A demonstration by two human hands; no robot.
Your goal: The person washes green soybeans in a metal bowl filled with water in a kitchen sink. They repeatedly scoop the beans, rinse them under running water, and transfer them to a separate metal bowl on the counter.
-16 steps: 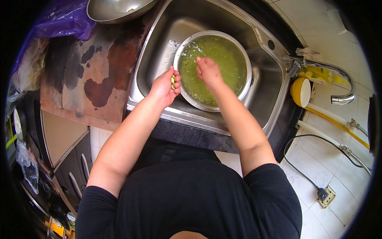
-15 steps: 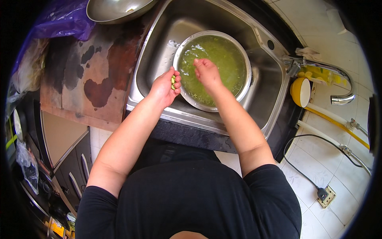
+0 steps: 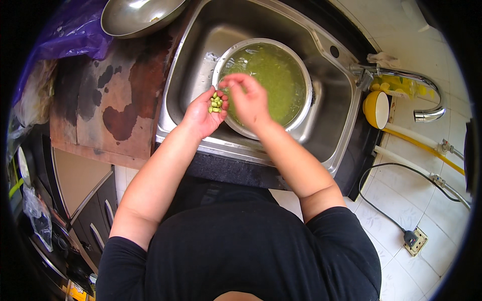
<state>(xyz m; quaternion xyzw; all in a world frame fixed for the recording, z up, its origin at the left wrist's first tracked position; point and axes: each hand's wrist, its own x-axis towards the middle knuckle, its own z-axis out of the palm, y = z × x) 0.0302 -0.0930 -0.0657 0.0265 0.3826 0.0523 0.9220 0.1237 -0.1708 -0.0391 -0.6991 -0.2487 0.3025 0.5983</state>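
Note:
My left hand [image 3: 200, 116] is cupped palm-up at the near left rim of a round metal basin [image 3: 304, 113]. Several shelled green beans [image 3: 216, 103] rest in its palm, with the fingers curled around them. My right hand [image 3: 247, 98] hovers over the basin, its fingertips just beside the left hand's fingers. Motion smears those fingers, so whether they hold anything is unclear. Greenish, cloudy water [image 3: 276, 83] fills the basin, with small bits floating in it.
The basin stands in a steel sink [image 3: 329, 108]. A chrome faucet [image 3: 427, 114] and a yellow bowl [image 3: 374, 110] are at the right. On the left lies a stained brown board [image 3: 85, 135], with a metal pan [image 3: 138, 25] and a purple bag [image 3: 75, 37] beyond.
My right hand has moved left from above the water to beside my left hand. The left hand has opened somewhat, showing more of the beans.

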